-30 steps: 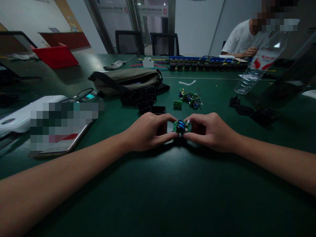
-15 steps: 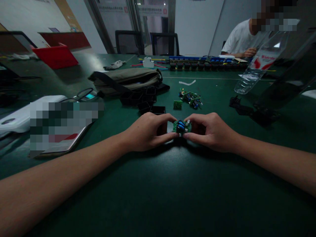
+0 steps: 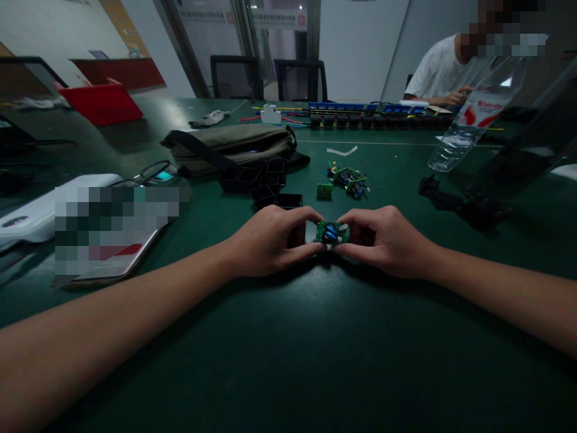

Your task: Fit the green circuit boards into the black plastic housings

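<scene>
Between my two hands is a small green circuit board (image 3: 321,231) with blue rounded components on its face. My left hand (image 3: 274,240) pinches its left end between thumb and fingers. At the other end, my right hand (image 3: 383,240) grips it the same way, beside a small pale part. The board is held just over the green table. Beyond my hands lie a little square circuit board (image 3: 324,191) and a cluster of populated circuit boards (image 3: 349,180). Several black plastic cases (image 3: 252,180) sit past my left hand.
A grey-green bag (image 3: 238,144) lies behind the black cases. Glasses (image 3: 155,172) and a white device (image 3: 67,201) are at the left. At the right stand a clear bottle (image 3: 473,120) and black pieces (image 3: 451,195). A person in white (image 3: 435,69) sits across the table (image 3: 315,355).
The circuit board has tilted slightly, so more of its green face shows. My hands have hardly moved. The person across has shifted a hand a little.
</scene>
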